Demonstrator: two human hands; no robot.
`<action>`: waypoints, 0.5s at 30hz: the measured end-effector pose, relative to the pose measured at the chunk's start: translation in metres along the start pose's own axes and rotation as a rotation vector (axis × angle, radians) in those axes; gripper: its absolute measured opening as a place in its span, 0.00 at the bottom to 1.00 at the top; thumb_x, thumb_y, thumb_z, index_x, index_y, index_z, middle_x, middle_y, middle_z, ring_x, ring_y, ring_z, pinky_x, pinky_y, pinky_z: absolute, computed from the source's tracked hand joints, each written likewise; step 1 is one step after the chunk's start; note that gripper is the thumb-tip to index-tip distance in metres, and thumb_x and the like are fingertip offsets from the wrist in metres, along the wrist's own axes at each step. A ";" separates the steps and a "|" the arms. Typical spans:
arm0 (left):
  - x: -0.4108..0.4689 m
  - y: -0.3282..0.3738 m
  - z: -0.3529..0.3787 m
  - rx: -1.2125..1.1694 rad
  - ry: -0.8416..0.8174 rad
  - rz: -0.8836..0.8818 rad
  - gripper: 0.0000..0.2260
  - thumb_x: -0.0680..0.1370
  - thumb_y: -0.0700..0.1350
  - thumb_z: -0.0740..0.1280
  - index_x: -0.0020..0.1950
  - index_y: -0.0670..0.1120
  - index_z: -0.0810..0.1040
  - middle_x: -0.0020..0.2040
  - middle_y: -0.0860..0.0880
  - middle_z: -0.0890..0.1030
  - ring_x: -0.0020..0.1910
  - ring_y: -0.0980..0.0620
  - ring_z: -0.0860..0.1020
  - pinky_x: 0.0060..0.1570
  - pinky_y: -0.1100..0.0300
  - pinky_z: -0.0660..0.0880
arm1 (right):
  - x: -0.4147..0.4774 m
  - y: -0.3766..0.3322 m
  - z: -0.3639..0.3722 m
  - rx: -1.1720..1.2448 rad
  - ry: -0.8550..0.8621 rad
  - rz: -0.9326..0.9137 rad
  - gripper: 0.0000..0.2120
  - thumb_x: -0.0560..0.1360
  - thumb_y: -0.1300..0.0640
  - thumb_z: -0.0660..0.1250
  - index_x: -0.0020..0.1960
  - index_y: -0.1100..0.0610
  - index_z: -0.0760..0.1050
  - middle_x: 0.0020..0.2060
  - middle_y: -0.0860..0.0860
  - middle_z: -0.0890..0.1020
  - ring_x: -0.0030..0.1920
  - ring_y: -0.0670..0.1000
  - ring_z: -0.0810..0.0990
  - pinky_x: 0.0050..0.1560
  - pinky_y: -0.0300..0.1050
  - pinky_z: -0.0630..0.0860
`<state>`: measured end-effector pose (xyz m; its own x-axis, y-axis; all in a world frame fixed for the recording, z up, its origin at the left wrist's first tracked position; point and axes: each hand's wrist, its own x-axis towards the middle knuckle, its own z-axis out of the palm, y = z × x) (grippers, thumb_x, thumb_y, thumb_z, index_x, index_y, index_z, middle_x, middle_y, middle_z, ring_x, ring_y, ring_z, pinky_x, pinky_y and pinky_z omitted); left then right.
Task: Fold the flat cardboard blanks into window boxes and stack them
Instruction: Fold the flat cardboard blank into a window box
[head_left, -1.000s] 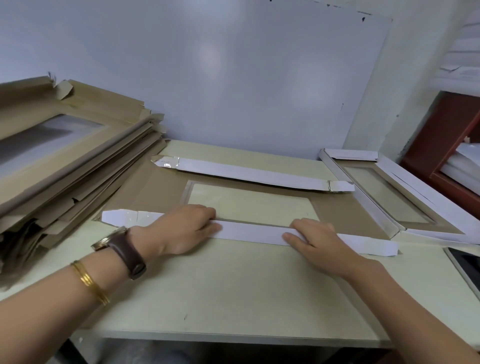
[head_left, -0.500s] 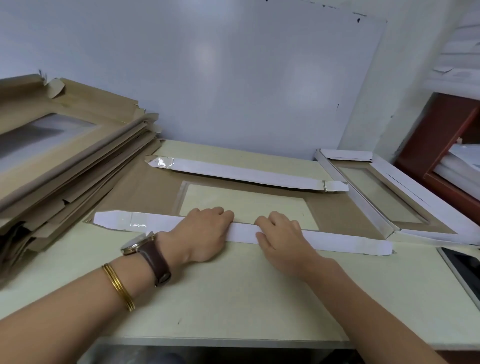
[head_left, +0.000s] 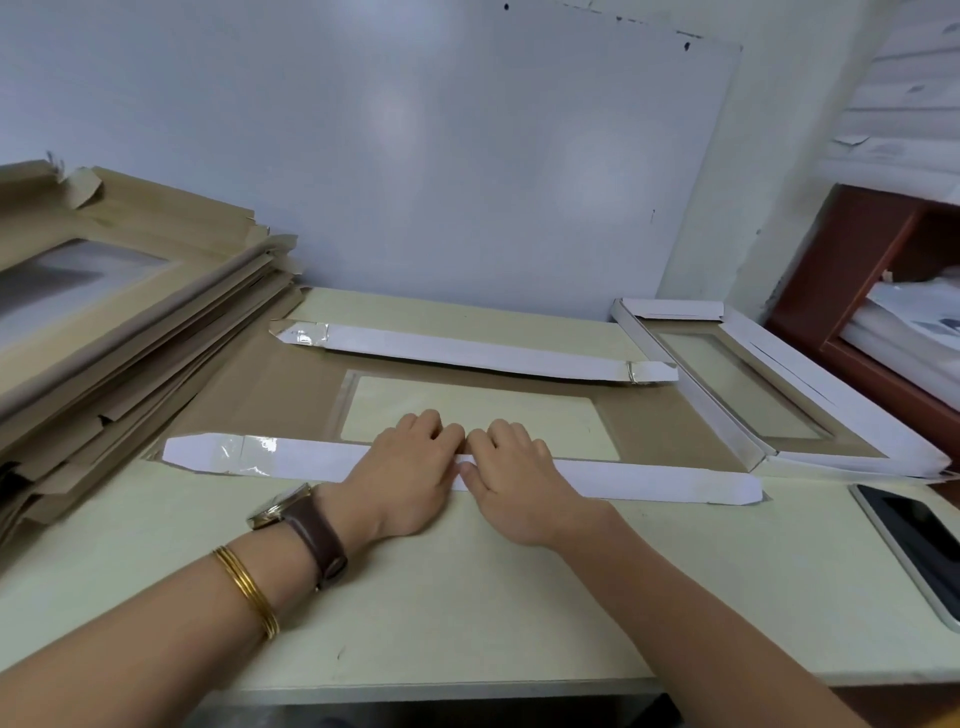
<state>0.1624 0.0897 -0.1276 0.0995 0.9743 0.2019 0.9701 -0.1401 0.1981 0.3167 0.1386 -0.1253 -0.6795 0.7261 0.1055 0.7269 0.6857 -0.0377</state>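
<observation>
Cardboard blank, brown, clear window, white flaps folded inward

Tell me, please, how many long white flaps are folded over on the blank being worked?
2: the near flap, pressed by the left hand and right hand, and the far flap along the back edge.

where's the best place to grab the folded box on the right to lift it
Probably the folded box by its two long white walls, one hand each, coming from above and pinching across each wall. They stand up off the table, while the middle is only clear window film.
</observation>
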 end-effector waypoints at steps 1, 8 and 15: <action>-0.002 -0.003 0.003 0.017 0.019 0.004 0.12 0.82 0.50 0.53 0.64 0.50 0.68 0.58 0.50 0.69 0.55 0.48 0.67 0.55 0.55 0.66 | -0.001 0.000 0.004 -0.016 0.030 0.000 0.16 0.83 0.46 0.48 0.62 0.55 0.67 0.59 0.52 0.69 0.59 0.55 0.67 0.58 0.50 0.64; -0.008 -0.018 0.012 0.122 -0.215 -0.134 0.24 0.79 0.64 0.38 0.76 0.66 0.42 0.79 0.58 0.45 0.78 0.52 0.42 0.73 0.41 0.35 | -0.008 0.007 0.012 0.065 -0.121 0.056 0.30 0.81 0.38 0.41 0.79 0.49 0.47 0.79 0.46 0.48 0.78 0.47 0.43 0.76 0.54 0.41; -0.018 -0.038 0.000 0.122 -0.253 -0.244 0.25 0.76 0.70 0.37 0.73 0.72 0.40 0.78 0.61 0.42 0.78 0.51 0.39 0.68 0.33 0.32 | -0.018 0.038 0.010 0.110 -0.145 0.074 0.24 0.81 0.39 0.41 0.76 0.35 0.45 0.78 0.40 0.46 0.77 0.45 0.41 0.76 0.52 0.39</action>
<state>0.1234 0.0778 -0.1388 -0.1008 0.9914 -0.0838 0.9898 0.1085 0.0924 0.3559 0.1520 -0.1382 -0.6374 0.7692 -0.0456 0.7657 0.6257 -0.1491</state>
